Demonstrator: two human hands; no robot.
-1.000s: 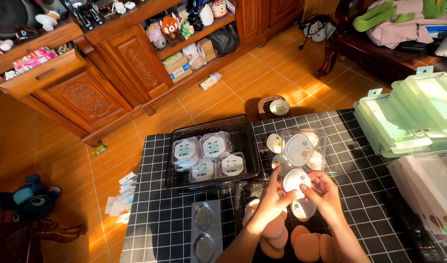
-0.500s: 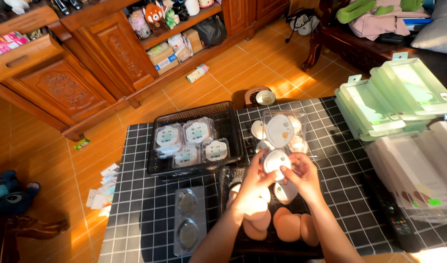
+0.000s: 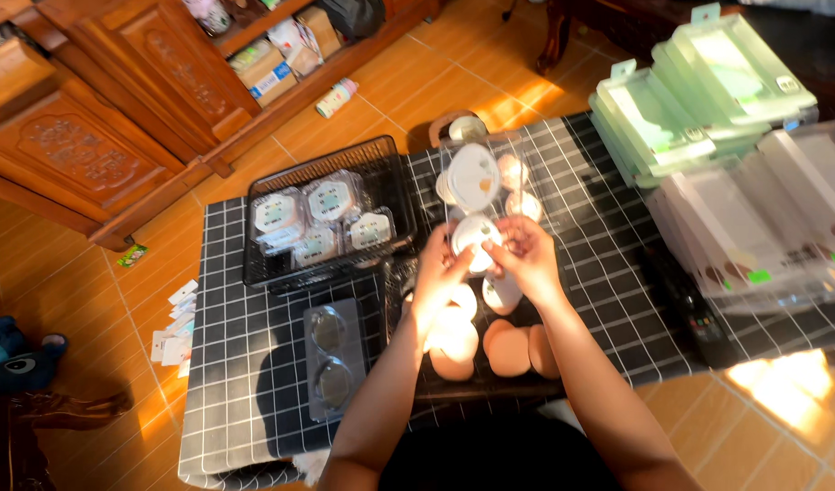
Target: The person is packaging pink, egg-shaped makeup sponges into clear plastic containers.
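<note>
Pinching a clear plastic clamshell pack (image 3: 477, 214) between both hands, I held it above the checked tablecloth (image 3: 254, 355), same as half a second before. My left hand (image 3: 443, 273) gripped its lower left edge, fingers pressed on it; my right hand (image 3: 525, 259) clamped the lower right. Little had changed: the pack sat in about the same spot between my hands, its round white inserts facing up, so I judged the packing step unfinished. Peach egg-shaped sponges (image 3: 490, 345) lay in a tray just below my wrists. A black wire basket (image 3: 326, 223) with sealed packs stood to the left, near.
</note>
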